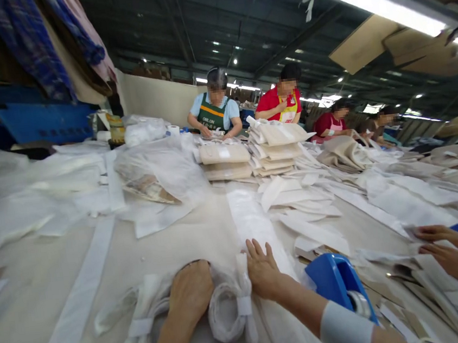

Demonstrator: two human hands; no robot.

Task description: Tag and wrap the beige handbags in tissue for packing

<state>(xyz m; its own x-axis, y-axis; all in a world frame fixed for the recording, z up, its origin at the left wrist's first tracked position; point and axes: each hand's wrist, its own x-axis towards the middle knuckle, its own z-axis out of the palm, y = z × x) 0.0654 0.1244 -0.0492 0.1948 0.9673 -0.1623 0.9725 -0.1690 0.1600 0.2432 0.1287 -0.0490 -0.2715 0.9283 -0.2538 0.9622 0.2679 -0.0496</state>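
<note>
My left hand (192,285) is curled downward, its fingertips hidden, over a beige fabric piece in front of me. What it grips underneath cannot be made out. Beside it lies a looped strap in white wrapping (226,313), with a white band (244,305) around its straight part. Another wrapped strap (141,326) with a similar band is left of that hand. My right hand (262,269) rests with spread fingers on a long white translucent sheet (254,220), close against the top of the wrapped strap.
A blue tape dispenser (336,280) stands right of my right forearm. Stacked beige fabric bags (226,163) and clear plastic (167,167) lie farther back. A neighbour's hands (445,249) work at the right. Several people, including one in a green apron (212,116), are across the table.
</note>
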